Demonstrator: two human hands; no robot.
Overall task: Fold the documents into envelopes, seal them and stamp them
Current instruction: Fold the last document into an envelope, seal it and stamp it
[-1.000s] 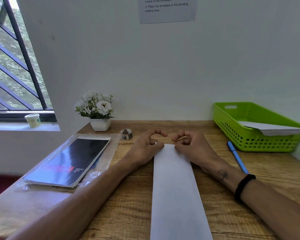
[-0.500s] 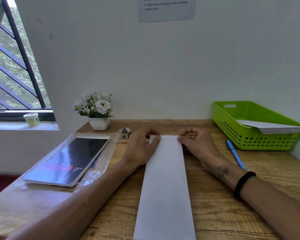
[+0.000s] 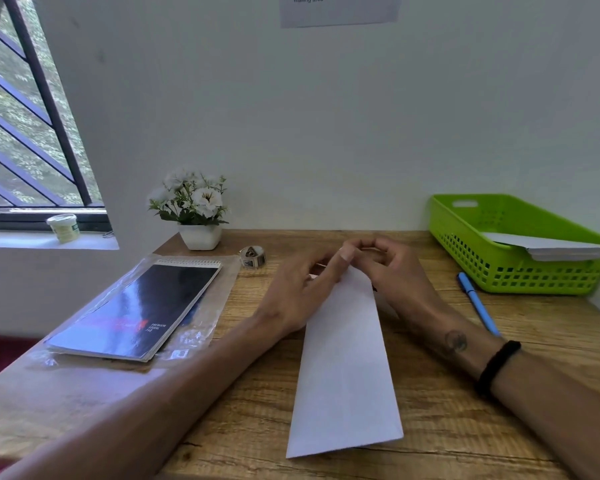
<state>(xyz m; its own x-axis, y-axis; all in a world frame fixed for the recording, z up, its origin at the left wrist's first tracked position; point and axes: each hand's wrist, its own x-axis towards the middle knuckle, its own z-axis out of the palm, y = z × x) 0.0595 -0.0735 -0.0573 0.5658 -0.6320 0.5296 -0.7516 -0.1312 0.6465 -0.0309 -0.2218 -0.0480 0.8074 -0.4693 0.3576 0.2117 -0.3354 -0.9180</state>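
A long white envelope (image 3: 347, 368) lies flat on the wooden bench (image 3: 430, 427), its length running from the near edge away toward the wall, with its far end tucked under both hands. The left hand (image 3: 302, 289) rests on the envelope's left side, palm down, its fingers stretched forward and loosely curled so that the tips press on the far end of the paper. The right hand (image 3: 395, 275) sits on the other side, fingers bent inward toward the left one; thumb and forefinger appear to pinch the far tip of the envelope, though blur keeps the exact grip from being clear. The fingertips of the two hands meet or nearly meet over that tip. A black band (image 3: 496, 368) circles the right wrist.

Just beyond the left hand, a small roll of stamps (image 3: 253, 257) stands on the bench. Farther left of that hand lies a black spiral notepad (image 3: 136, 306) on a clear plastic sleeve (image 3: 201, 327), and beyond it a white pot of flowers (image 3: 194, 213) stands against the wall. To the right of the right hand a blue pen (image 3: 477, 303) lies on the bench, and past it a green basket (image 3: 520, 271) holds white paper (image 3: 548, 247).
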